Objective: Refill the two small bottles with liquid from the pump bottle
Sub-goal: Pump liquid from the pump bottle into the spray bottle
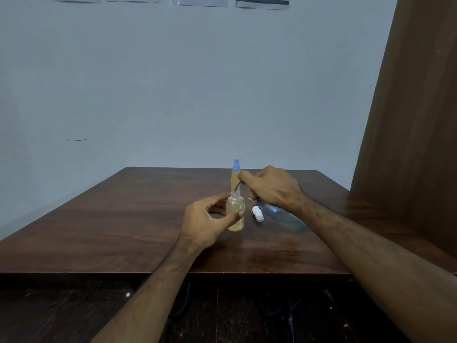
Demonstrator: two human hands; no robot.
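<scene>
In the head view, the person's left hand (206,220) is gripping an uncapped small bottle (235,211) standing upright on the dark wooden table (123,219), thumb across its front and fingers curling round its far side. The bottle is holding pale yellowish liquid up to about its shoulder.

The right hand (272,188) is curling over the head of the pump bottle (284,215) — a bluish translucent body that is leaning, its base towards the person's right. A thin dark spout (238,186) is arching from under the fingers down to the mouth of the open bottle.

Just behind, a second small bottle (235,173) with a blue cap is standing upright. A white cap (258,213) is lying on the table between the open bottle and the pump bottle.
</scene>
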